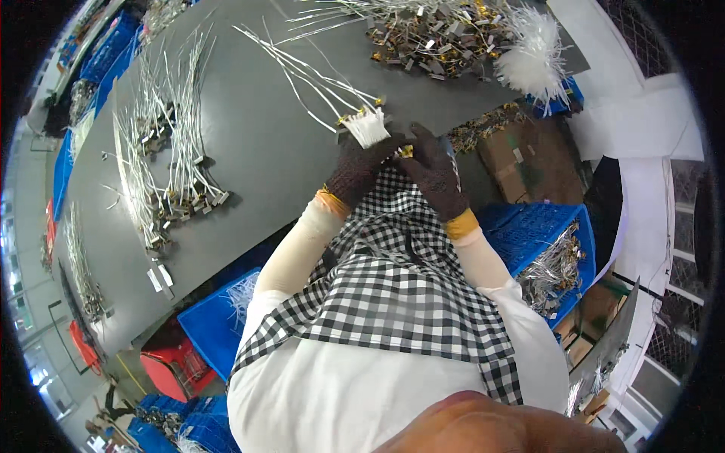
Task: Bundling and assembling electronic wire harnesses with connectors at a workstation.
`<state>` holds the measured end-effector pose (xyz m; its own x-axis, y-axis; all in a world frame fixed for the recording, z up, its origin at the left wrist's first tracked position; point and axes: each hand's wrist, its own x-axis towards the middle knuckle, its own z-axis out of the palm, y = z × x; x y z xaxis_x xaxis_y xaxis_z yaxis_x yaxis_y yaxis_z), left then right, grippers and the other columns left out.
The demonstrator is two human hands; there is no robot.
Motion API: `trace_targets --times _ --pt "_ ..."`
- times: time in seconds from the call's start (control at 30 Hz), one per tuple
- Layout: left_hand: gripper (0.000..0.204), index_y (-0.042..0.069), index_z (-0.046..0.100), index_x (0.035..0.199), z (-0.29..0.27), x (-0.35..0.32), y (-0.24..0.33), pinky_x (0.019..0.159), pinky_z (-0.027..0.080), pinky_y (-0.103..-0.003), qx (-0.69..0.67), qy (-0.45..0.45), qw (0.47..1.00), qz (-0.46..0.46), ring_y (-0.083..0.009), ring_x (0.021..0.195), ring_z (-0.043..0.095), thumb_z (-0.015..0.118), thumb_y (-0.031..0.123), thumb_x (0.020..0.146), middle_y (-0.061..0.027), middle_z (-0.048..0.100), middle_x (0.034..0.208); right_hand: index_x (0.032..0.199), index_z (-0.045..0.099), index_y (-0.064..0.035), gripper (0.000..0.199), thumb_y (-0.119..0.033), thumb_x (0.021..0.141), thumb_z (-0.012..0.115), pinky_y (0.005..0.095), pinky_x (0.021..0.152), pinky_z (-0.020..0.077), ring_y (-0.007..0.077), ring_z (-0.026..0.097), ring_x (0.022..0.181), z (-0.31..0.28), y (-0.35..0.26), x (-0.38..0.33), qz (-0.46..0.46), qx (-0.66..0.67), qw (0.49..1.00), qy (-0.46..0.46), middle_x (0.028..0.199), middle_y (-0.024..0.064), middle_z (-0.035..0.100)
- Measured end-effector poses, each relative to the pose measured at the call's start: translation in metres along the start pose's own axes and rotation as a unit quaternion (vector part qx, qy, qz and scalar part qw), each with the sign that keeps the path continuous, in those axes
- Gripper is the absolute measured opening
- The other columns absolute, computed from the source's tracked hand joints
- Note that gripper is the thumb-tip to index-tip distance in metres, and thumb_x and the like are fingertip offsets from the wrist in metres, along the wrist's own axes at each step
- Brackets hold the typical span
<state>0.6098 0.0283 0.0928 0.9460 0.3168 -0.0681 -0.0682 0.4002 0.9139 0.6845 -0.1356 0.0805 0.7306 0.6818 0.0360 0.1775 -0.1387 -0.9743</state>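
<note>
A: Where is there open room on the smooth dark-grey tabletop?

B: A bare stretch lies between the hands and the long silvery wire bundles with small grey end pieces on the person's left. The near edge runs slantwise, and both hands work close to it

A: And on the right?

B: Tighter. A blue plastic crate filled with wires stands near the right hand in its dark knitted glove, and a heap of grey and gold connector pieces covers part of the far side

A: What do the fingers do?

B: The left hand, gloved alike, is clamped on a dense bunch of short white strips, above the tabletop just inside its near edge. The right fingers bend toward a small yellow piece; whether they grip it, one cannot tell

A: How does the bunch look?

B: Bright white, packed side by side, tilted, with thin silvery yellow-tipped wires fanning out beyond it
</note>
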Motion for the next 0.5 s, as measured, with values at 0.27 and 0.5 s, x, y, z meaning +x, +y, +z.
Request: trace_targets --times 0.27,0.5 --pt "0.029 0.0 0.065 0.115 -0.058 0.005 -0.003 0.081 0.055 -0.032 0.053 0.065 0.996 -0.007 -0.0171 0.097 0.065 0.068 0.012 0.088 -0.0102 0.067 0.106 0.14 0.042 -0.0007 0.053 -0.011 0.093 0.063 0.0351 0.097 0.049 0.0236 0.057 0.117 0.036 -0.008 0.048 -0.055 0.014 0.998 0.02 0.134 0.0151 0.053" --pt "0.021 0.001 0.065 0.109 -0.076 -0.013 0.02 0.075 0.057 -0.032 -0.01 0.151 0.988 -0.041 -0.0192 0.089 0.067 0.065 0.012 0.091 -0.0098 0.067 0.098 0.13 0.053 -0.0015 0.044 -0.024 0.094 0.062 0.0372 0.092 0.049 0.0264 0.059 0.113 -0.02 0.021 0.121 -0.002 -0.219 0.972 0.085 0.122 0.0159 0.059"
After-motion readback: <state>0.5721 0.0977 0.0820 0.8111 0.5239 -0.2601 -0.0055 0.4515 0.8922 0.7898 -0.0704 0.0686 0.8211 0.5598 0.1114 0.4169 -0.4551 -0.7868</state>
